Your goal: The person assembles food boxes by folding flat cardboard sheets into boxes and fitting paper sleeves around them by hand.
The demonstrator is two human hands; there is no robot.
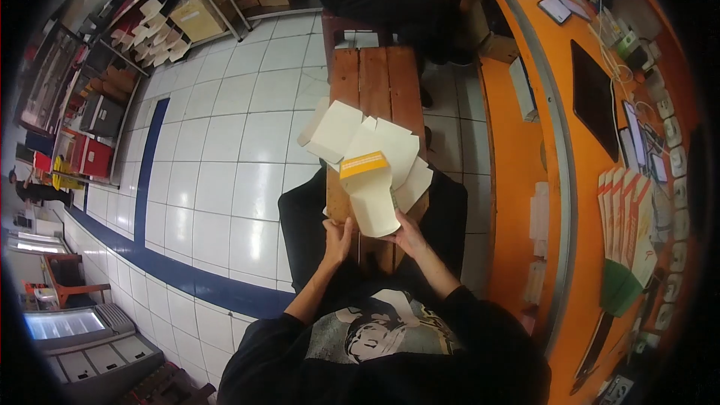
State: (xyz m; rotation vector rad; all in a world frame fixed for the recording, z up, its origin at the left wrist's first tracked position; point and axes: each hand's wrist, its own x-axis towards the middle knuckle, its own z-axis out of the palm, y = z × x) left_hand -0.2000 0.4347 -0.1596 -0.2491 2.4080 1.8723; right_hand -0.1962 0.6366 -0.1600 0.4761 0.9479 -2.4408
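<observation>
A partly folded cardboard food box (375,208), cream inside with a yellow printed flap, is tilted over the bench in front of me. My right hand (409,237) grips its lower right corner, with the thumb along the side and fingers partly hidden underneath. Beside the lower left edge is my left hand (338,241), thumb and fingers apart, holding nothing that I can see. Flat unfolded box blanks (386,139) lie overlapping under and behind the box, on a brown wooden bench (375,75) between my knees.
Another person in dark clothes (397,7) sits at the far end, holding a carton piece. An orange counter (525,202) on the right carries phones, a dark tray (594,101) and stacked printed cartons (626,214). Shelves with cardboard boxes (196,19) stand at the far left.
</observation>
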